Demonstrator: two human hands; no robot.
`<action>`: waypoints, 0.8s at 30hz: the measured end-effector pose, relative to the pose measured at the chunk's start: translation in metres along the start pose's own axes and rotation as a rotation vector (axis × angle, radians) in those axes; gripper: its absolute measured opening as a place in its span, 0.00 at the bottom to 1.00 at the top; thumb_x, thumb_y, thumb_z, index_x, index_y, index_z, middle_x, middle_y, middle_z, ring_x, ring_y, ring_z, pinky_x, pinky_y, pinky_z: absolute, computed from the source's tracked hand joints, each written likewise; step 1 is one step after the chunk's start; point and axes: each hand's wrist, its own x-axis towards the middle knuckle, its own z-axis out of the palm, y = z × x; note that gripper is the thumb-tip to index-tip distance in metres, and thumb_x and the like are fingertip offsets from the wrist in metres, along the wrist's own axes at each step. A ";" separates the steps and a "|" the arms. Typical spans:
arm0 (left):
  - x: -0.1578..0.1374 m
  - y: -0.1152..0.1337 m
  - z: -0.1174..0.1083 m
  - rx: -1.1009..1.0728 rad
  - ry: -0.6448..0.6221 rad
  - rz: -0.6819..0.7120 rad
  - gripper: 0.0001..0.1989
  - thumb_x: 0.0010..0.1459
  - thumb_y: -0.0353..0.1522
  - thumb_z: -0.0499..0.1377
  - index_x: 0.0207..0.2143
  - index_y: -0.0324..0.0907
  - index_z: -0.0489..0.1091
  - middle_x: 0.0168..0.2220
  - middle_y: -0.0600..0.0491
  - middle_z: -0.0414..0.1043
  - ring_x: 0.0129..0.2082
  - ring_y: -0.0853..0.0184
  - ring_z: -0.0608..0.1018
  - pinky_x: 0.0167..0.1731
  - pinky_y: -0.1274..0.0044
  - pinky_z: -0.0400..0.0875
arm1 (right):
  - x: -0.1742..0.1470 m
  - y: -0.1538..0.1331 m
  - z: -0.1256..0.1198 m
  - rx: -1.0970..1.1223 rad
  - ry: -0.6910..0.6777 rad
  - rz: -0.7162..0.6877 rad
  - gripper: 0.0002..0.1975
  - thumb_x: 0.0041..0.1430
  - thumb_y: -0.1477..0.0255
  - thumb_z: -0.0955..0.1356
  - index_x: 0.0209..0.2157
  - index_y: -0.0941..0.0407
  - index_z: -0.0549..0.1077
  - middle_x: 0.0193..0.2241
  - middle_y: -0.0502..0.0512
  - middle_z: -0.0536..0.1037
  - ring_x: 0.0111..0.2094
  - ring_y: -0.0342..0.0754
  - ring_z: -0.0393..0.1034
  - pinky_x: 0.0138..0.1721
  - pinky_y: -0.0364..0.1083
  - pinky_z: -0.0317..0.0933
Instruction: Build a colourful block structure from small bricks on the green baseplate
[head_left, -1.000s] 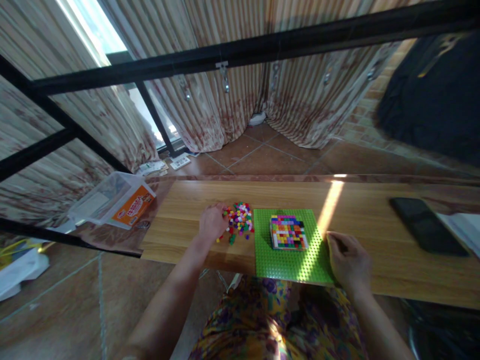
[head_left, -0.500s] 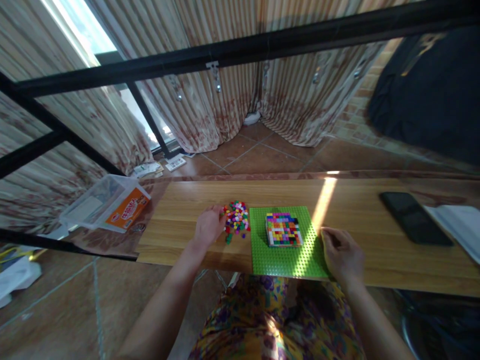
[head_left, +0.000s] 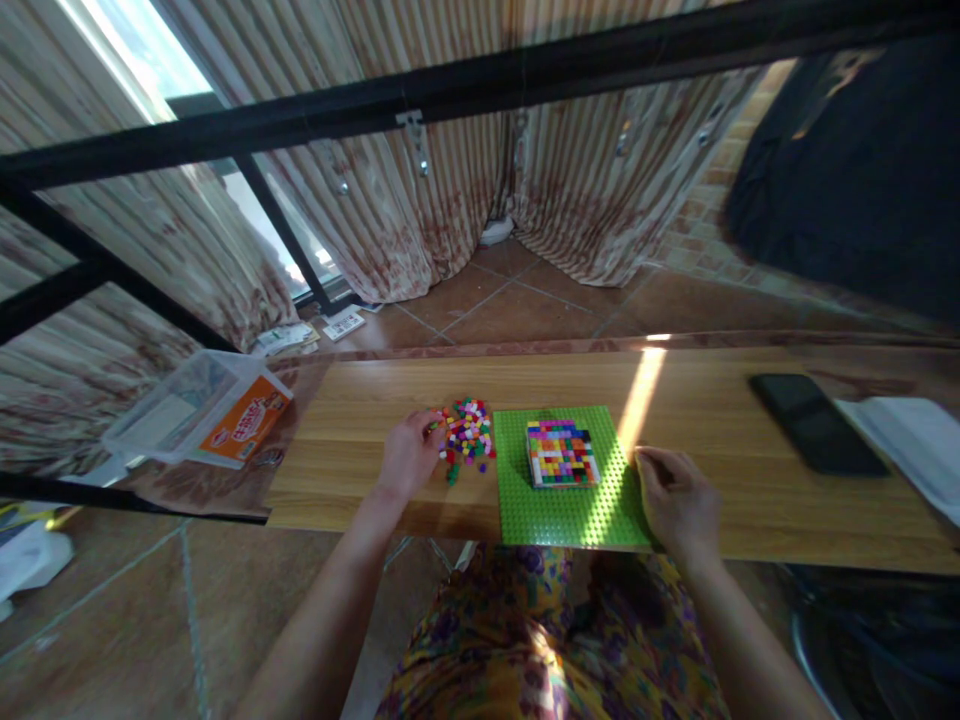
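At the left edge of a loose pile of small coloured toy bricks (head_left: 471,432), my left hand (head_left: 409,452) has its fingers pinched together. A tiny greenish brick (head_left: 433,427) shows at its fingertips. A green studded baseplate (head_left: 517,515) lies flat on the wooden board, right of the pile. On it stands a low square block of multicoloured bricks (head_left: 562,455), several colours mixed on top. My right hand (head_left: 679,500) rests by the baseplate's right edge, thumb and fingers curled together; what they hold, if anything, is hidden.
A black phone (head_left: 817,425) and white paper (head_left: 911,440) lie at the right of the wooden board (head_left: 360,400). Left of the board stands a clear plastic box (head_left: 184,400) with an orange label. A black metal rail (head_left: 337,112) crosses in front of the curtains.
The whole view has shifted slightly. My left hand has drawn a little left from the pile, with a small brick now showing at its fingertips. My right hand keeps its place beside the baseplate.
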 end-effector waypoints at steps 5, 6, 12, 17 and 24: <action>-0.002 -0.003 0.004 -0.074 -0.021 0.022 0.11 0.59 0.29 0.56 0.42 0.42 0.76 0.39 0.50 0.79 0.39 0.64 0.79 0.42 0.75 0.73 | 0.000 0.000 0.001 0.031 0.004 -0.011 0.14 0.58 0.62 0.64 0.32 0.56 0.77 0.33 0.58 0.79 0.33 0.51 0.72 0.35 0.48 0.63; -0.003 -0.004 0.005 -0.090 -0.028 0.029 0.11 0.59 0.29 0.56 0.41 0.42 0.76 0.39 0.50 0.80 0.39 0.64 0.79 0.42 0.75 0.73 | 0.000 0.001 0.001 0.034 0.007 -0.009 0.14 0.58 0.62 0.64 0.32 0.56 0.77 0.33 0.58 0.79 0.33 0.51 0.72 0.35 0.48 0.63; -0.004 -0.003 0.010 -0.105 -0.023 0.010 0.09 0.56 0.26 0.58 0.37 0.43 0.77 0.39 0.52 0.80 0.39 0.65 0.79 0.42 0.75 0.73 | -0.001 0.001 0.001 0.025 0.003 -0.017 0.15 0.59 0.61 0.64 0.32 0.56 0.77 0.33 0.58 0.79 0.33 0.51 0.72 0.34 0.48 0.63; -0.007 0.003 0.010 -0.011 -0.048 0.032 0.10 0.57 0.27 0.58 0.39 0.43 0.77 0.42 0.50 0.79 0.41 0.63 0.79 0.45 0.74 0.72 | -0.001 0.000 0.000 0.024 0.003 -0.008 0.15 0.59 0.61 0.64 0.33 0.55 0.77 0.33 0.58 0.79 0.32 0.51 0.72 0.33 0.48 0.62; -0.010 0.010 0.004 0.073 -0.077 0.072 0.16 0.59 0.28 0.56 0.50 0.44 0.73 0.48 0.49 0.77 0.42 0.62 0.79 0.47 0.72 0.70 | 0.000 0.002 0.001 0.010 0.006 -0.009 0.15 0.59 0.61 0.64 0.33 0.55 0.77 0.33 0.58 0.79 0.32 0.50 0.72 0.34 0.48 0.62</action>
